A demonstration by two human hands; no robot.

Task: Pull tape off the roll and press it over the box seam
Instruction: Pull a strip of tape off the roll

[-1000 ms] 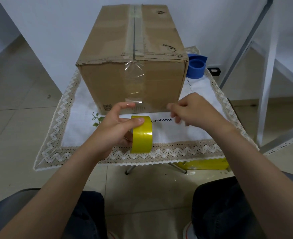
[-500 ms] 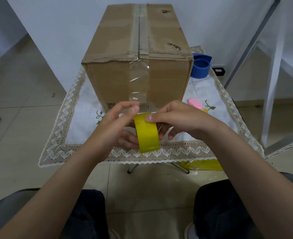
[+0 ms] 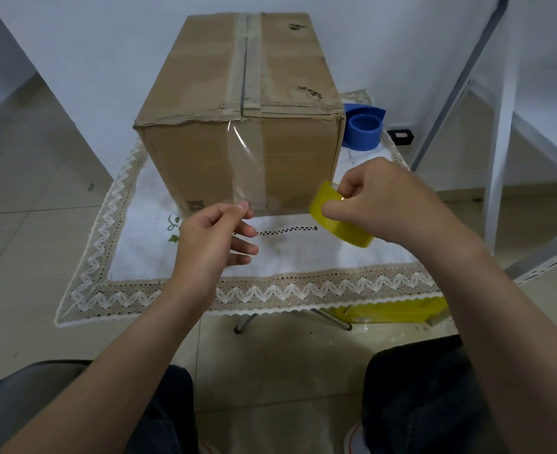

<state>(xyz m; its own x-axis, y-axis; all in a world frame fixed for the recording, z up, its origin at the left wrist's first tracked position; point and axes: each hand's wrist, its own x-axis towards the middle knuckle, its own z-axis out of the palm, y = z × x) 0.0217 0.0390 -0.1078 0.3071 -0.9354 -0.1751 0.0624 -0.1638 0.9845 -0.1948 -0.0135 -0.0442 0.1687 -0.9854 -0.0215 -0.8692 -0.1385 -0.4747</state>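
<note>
A brown cardboard box (image 3: 201,165) stands on the cloth-covered table (image 3: 303,260). Old tape runs along its top seam (image 3: 244,60), and a clear tape strip (image 3: 247,158) hangs down the front face. My right hand (image 3: 392,204) grips the yellow tape roll (image 3: 342,226), tilted, just right of the box's front. My left hand (image 3: 205,244) pinches thumb and forefinger together at the lower end of the clear strip, seemingly on the tape's free end. Any clear tape stretched between my hands is too faint to see.
A blue tape dispenser (image 3: 364,126) sits behind the box at its right corner. A white metal rack (image 3: 500,152) stands to the right. A yellow carton (image 3: 392,311) lies under the table. A black plug (image 3: 400,136) is on the floor by the wall.
The roll has passed from my left hand to my right and moved right. My left hand now pinches near the box front, and my hands have drawn apart.
</note>
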